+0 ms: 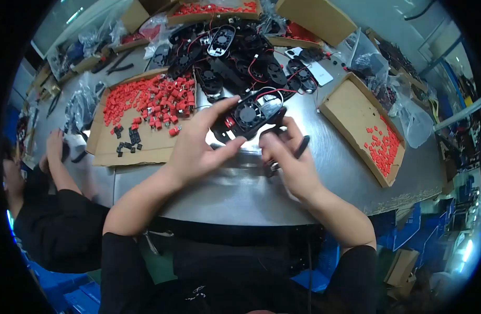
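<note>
I watch a rounded plastic fan housing [248,116] inside the metal surface's [225,196] near edge.
Left hand [197,137] grasps it; right hand [293,155] clenches a dark tool [302,147].

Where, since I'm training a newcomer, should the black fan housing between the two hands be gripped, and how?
Probably grip the black fan housing by its opposite long edges, coming from the left, roughly where the left hand is. The fan faces up between those edges, and thin wires arc at its right end, so avoid both.
</note>
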`<state>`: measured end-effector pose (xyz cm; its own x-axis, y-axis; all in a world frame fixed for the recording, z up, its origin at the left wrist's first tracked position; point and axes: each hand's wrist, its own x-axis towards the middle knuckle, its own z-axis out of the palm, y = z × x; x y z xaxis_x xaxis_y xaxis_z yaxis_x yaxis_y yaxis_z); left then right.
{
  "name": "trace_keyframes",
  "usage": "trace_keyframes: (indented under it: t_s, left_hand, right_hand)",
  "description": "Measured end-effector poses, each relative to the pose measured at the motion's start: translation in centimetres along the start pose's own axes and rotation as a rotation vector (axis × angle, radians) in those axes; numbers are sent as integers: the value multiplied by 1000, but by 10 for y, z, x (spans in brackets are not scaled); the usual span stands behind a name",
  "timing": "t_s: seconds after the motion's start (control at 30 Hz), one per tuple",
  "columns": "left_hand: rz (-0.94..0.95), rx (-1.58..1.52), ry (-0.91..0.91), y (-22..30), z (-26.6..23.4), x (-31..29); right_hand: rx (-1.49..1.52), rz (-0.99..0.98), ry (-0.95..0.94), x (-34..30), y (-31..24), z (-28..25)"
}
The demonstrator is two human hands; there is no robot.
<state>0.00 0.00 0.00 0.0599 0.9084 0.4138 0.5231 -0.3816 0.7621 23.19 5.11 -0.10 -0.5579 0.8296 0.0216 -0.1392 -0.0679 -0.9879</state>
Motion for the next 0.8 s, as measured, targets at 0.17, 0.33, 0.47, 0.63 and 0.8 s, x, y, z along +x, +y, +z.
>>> trace_keyframes:
  t_s: [0.17, 0.33, 0.47, 0.63, 0.8]
  left_hand:
    - [-111, -177, -273, 1, 1, 0]
    - [284, -146, -378, -1, 54, -14]
    - [284, 94, -413, -2, 52, -14]
    - [278, 194, -378, -6, 58, -17]
    - [264, 420, -249, -10, 57, -21]
  right_hand:
    - [325, -614, 181, 13, -25, -41]
    - [447, -528, -143, -3, -40, -15]
    - [230, -347, -310, -2, -26, -13]
    - [270, -307, -262, -4, -7, -12]
    - [288, -285, -233, -4, 0, -10]
